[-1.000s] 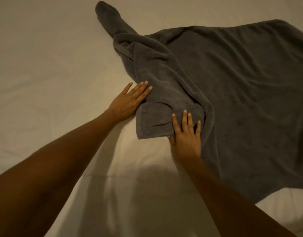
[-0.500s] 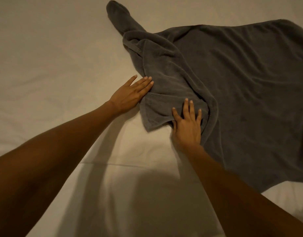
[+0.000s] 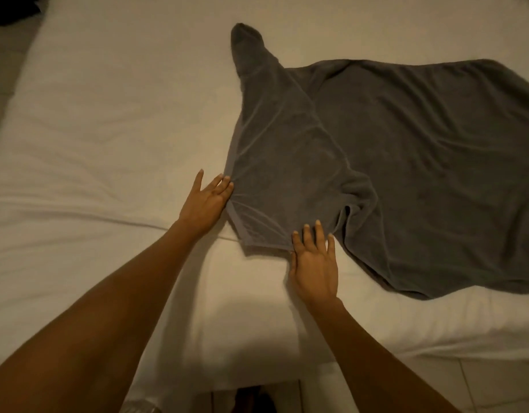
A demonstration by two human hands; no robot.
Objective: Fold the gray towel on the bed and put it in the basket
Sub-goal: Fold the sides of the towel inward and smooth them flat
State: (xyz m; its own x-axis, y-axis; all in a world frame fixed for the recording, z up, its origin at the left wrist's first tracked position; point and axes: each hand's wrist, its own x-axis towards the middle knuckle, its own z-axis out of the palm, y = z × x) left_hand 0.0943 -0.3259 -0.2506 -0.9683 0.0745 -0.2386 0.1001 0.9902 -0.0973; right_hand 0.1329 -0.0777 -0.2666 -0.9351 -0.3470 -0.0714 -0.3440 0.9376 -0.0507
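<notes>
Since a moment ago we have spread the bunched flap of the gray towel (image 3: 391, 162) flatter across the bed (image 3: 108, 144), so we judge the first fold can soon begin; no basket is in view. Our left hand (image 3: 205, 201) and right hand (image 3: 315, 263) lie flat, fingers (image 3: 318, 234) straight and slightly spread, pressing the towel's near edge and gripping nothing.
</notes>
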